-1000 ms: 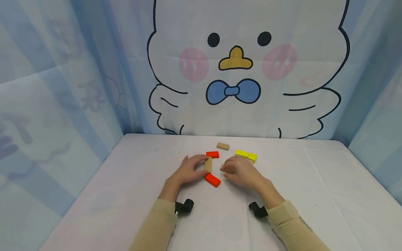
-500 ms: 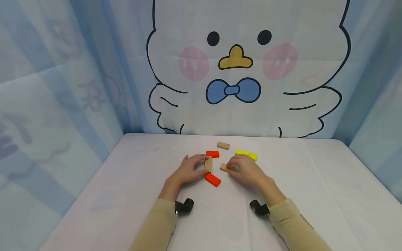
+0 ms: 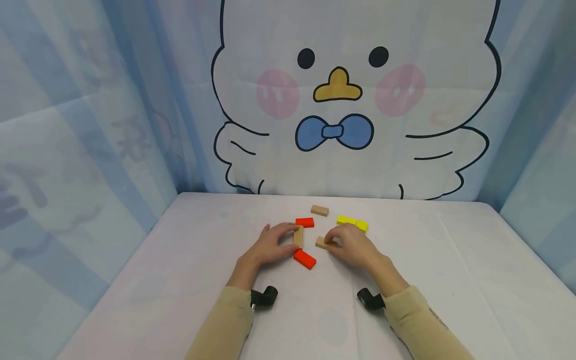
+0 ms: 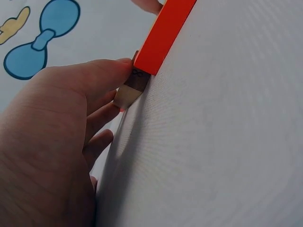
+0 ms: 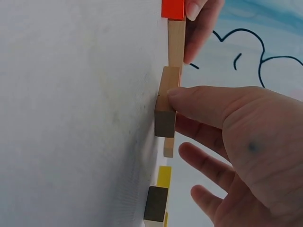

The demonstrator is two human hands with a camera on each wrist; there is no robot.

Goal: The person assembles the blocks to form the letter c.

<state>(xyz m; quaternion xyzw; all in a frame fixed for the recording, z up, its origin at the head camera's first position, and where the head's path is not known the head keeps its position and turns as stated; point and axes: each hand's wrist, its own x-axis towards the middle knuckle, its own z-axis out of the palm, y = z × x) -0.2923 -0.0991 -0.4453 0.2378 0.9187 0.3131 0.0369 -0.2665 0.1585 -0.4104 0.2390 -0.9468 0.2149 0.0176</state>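
While the left hand (image 3: 270,245) grips a plain wooden rectangular block (image 3: 298,236) on the white surface (image 3: 315,320), a far red rectangular block (image 3: 304,222) and a near red rectangular block (image 3: 305,259) lie at its two ends. More to the right, a second wooden block (image 3: 319,210) lies farther back. Then the right hand (image 3: 353,245) pinches a third wooden block (image 5: 167,92); just beyond this hand are two yellow blocks (image 3: 346,220).

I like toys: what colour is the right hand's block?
The block is light brown, clearest in the right wrist view.
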